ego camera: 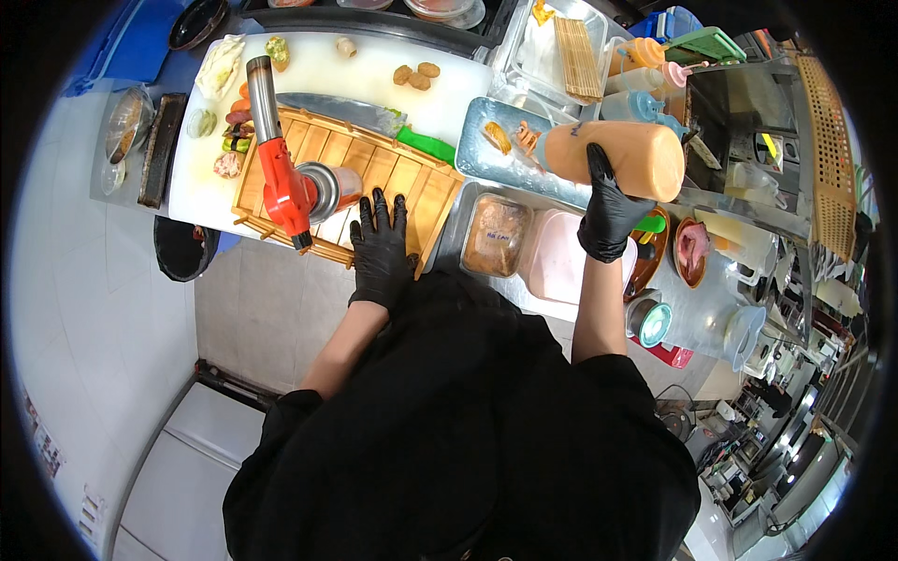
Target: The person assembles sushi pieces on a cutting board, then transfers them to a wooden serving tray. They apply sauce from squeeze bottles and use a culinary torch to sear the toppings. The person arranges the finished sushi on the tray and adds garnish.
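Note:
My right hand [616, 210], in a black glove, grips a large squeeze bottle [617, 158] of orange sauce. The bottle is tipped, its nozzle end over a metal tray [480, 151] holding a piece of seared-looking food [497, 138] and some shredded topping [526, 138]. My left hand [381, 245], also gloved, rests with fingers apart on a slatted wooden sushi boat [421, 203]. Beside its fingertips a red butane torch [284, 186] stands on the boat. A knife with a green handle [426, 145] lies along the boat's far side.
Nigiri pieces [237, 131] line the left of the white cutting board [330, 63]; brown lumps [419, 76] lie farther back. Right of the boat are a food container [497, 235] and a pink-lidded box [558, 256]. Squeeze bottles [635, 105] and a bamboo mat [577, 59] sit at the back right.

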Available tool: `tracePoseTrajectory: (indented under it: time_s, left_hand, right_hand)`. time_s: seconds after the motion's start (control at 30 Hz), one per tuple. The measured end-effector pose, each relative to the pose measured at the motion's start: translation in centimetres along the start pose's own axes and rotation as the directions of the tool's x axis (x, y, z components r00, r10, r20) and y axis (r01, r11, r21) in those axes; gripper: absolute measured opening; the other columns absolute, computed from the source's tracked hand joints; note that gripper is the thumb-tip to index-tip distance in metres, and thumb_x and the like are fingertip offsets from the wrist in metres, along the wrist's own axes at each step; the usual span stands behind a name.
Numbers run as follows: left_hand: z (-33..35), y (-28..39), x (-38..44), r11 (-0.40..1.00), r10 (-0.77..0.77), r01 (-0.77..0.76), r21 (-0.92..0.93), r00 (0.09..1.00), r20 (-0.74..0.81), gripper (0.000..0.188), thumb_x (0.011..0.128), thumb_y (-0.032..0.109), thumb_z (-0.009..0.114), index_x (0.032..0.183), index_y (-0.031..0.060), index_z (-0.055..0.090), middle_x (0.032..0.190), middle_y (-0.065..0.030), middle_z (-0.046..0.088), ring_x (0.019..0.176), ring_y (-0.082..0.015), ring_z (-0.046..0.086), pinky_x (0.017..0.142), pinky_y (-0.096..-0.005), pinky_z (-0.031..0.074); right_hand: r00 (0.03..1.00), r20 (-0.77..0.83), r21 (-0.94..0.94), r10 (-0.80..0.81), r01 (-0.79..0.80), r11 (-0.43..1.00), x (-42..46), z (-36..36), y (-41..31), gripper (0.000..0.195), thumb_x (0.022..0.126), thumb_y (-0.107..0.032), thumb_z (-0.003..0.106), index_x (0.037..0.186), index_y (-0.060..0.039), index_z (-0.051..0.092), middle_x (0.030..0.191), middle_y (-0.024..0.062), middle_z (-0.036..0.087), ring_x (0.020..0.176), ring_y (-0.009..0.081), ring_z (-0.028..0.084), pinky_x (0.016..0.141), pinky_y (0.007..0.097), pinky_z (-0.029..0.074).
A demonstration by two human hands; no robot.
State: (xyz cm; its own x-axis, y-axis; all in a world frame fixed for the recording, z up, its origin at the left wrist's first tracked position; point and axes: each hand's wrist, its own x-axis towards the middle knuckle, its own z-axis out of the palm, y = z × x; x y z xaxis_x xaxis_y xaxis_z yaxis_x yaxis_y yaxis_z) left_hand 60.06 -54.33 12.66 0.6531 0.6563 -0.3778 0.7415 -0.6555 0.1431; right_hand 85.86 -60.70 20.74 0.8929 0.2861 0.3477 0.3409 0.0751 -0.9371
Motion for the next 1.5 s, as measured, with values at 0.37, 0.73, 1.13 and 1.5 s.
tracePoseTrajectory:
  time_s: [0.37,0.73,1.13,1.5]
  left_hand:
    - [0.4,0.2,0.0,0.999,0.001,-0.003,-0.037,0.999,-0.051,0.095,0.071,0.033,0.075,0.146,0.0051,0.023,0.148,-0.0274,0.02,0.135,-0.045,0.024,0.104,-0.0536,0.03]
    - [0.0,0.2,0.0,0.998,0.001,-0.004,-0.059,0.998,-0.058,0.091,0.073,0.031,0.073,0.145,0.0037,0.024,0.147,-0.0283,0.021,0.134,-0.0455,0.025,0.105,-0.0529,0.029]
    - [0.7,0.0,-0.2,1.0,0.016,-0.018,-0.02,0.995,-0.095,0.086,0.074,0.032,0.071,0.144,0.0054,0.029,0.147,-0.0259,0.025,0.134,-0.0429,0.028,0.103,-0.0516,0.032]
    - [0.9,0.6,0.1,0.997,-0.005,-0.004,-0.08,0.994,-0.113,0.085,0.074,0.029,0.07,0.143,0.0017,0.029,0.146,-0.029,0.023,0.135,-0.0457,0.024,0.108,-0.0487,0.028]
  right_hand:
    - [0.995,-0.028,0.013,0.095,-0.095,0.995,1.9,-0.7,0.3,0.047,0.07,0.001,0.079,0.112,0.0037,0.057,0.107,0.0092,0.063,0.095,0.0173,0.06,0.087,0.0329,0.049]
    - [0.995,-0.052,0.043,0.09,-0.088,0.995,3.2,-1.2,1.4,0.059,0.065,0.001,0.082,0.117,0.004,0.053,0.11,0.0111,0.061,0.096,0.0183,0.06,0.086,0.0342,0.05]
    - [0.999,-0.044,-0.064,-0.016,0.013,0.998,0.6,-3.3,0.6,0.053,0.068,0.0,0.081,0.114,0.0039,0.056,0.107,0.0095,0.062,0.094,0.0173,0.06,0.085,0.0314,0.049]
    - [0.955,-0.183,0.183,0.234,-0.201,0.962,1.1,-6.3,1.5,0.04,0.074,-0.003,0.075,0.11,0.0018,0.057,0.1,0.0088,0.063,0.085,0.0164,0.063,0.074,0.0295,0.052]
